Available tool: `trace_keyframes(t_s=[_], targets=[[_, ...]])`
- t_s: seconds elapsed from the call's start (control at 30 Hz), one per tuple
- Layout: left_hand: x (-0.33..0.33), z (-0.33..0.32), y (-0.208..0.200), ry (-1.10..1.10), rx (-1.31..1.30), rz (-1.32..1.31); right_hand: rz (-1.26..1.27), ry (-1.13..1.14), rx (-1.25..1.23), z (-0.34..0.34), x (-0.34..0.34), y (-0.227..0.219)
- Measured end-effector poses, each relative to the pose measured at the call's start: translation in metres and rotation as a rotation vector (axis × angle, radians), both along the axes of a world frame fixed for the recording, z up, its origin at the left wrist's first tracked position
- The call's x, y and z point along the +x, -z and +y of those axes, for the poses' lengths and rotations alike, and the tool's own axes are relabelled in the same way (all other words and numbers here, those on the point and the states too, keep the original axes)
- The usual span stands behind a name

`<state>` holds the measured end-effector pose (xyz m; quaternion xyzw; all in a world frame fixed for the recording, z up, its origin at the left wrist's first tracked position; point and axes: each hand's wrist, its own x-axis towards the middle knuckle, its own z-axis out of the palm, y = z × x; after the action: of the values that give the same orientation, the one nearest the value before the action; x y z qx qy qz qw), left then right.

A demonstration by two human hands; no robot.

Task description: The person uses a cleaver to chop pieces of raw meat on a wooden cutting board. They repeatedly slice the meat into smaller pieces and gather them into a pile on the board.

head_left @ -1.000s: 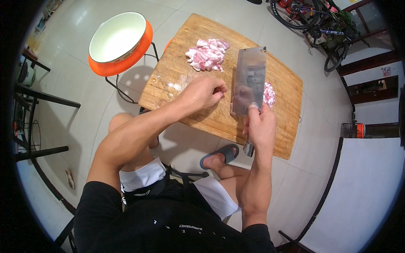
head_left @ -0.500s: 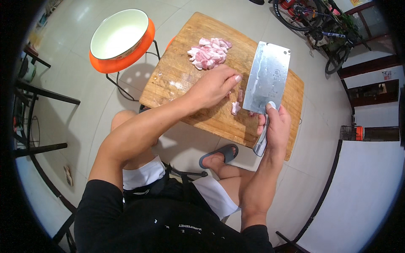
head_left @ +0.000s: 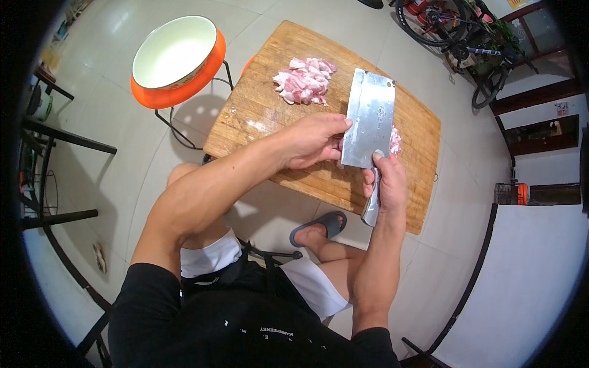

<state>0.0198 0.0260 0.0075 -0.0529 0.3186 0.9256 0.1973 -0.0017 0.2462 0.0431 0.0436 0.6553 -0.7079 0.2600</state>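
My right hand (head_left: 388,178) is closed round the metal handle of a cleaver (head_left: 369,116), whose broad, wet blade is tilted up over the cutting board (head_left: 251,101). Against the blade's left edge rests the thumb of my left hand (head_left: 314,142); its fingers curve below, apart from the thumb, with some tips hidden behind the blade. A bit of pink meat shows beside those fingertips. Toward the far side of the board lies a pile of sliced raw meat (head_left: 305,80). Small chopped meat pieces (head_left: 396,141) show past the blade's right edge, partly covered by it.
A white enamel bowl (head_left: 175,52) sits in an orange round seat (head_left: 147,98) on dark metal legs, left of the board. Dark chair legs (head_left: 70,141) stick out at the far left. A bicycle (head_left: 442,24) stands at the back right. My sandalled foot (head_left: 319,230) is below the board.
The cleaver has moved left and turned slightly, uncovering chopped meat on its right. My left hand has opened its thumb away from the fingers and come against the blade.
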Motion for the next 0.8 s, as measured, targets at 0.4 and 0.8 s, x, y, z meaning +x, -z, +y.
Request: trace_keyframes(t_s=[0.4, 0.8], targets=[[-0.008, -0.018, -0.010, 0.011, -0.751, 0.199, 0.169, 0.195, 0.223, 0.025, -0.007, -0.002], [-0.014, 0.003, 0.028, -0.188, -1.446, 1.200, 0.259, 0.356, 0.531, 0.019, 0.018, -0.033]])
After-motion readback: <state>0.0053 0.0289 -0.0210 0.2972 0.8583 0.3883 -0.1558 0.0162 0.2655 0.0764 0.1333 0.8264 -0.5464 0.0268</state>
